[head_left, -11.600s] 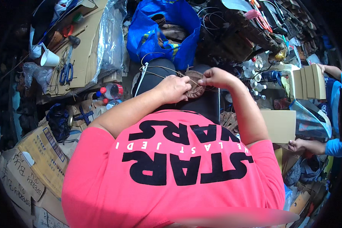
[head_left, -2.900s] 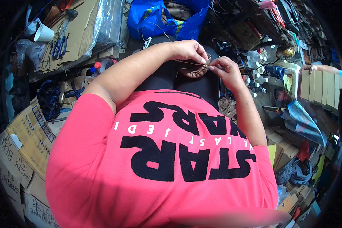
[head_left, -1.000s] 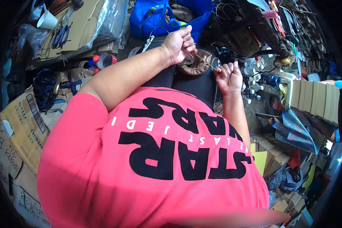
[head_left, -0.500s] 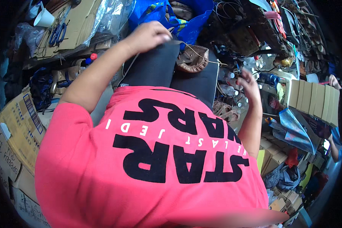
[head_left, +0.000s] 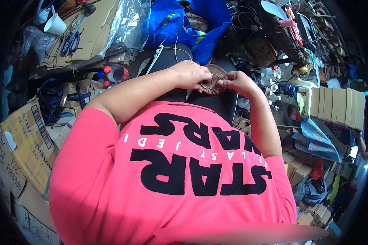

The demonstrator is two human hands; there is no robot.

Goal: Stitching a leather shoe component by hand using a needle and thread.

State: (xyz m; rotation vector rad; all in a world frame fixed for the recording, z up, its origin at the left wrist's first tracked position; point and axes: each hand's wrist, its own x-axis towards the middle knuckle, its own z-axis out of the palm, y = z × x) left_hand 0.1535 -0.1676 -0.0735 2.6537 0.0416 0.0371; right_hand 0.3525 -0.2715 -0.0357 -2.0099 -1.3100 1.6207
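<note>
A brown leather moccasin (head_left: 214,89) with a gathered, stitched edge rests on my lap, over dark trousers. At its left side my left hand (head_left: 192,75) is closed, fingers curled against the leather rim. From the right my right hand (head_left: 240,83) pinches thumb and forefinger together at the opposite edge. A pale thread (head_left: 212,77) loops over the opening between both hands. Whether the right fingertips also pinch this thread, or a needle, is too small to tell. My fingers hide part of the shoe.
Beyond my knees stands a blue bag (head_left: 216,30) holding brown leather pieces. To the left, blue-handled scissors (head_left: 71,43) and a white cup (head_left: 55,25) lie on cardboard. Plastic bottles (head_left: 117,73) stand nearby. Stacked tan boxes (head_left: 337,107) are at right, with part of another person beyond.
Both hands have come together at the moccasin from farther apart. The left moved down and right, the right moved inward. The moccasin sits lower, and the thread now loops over it.
</note>
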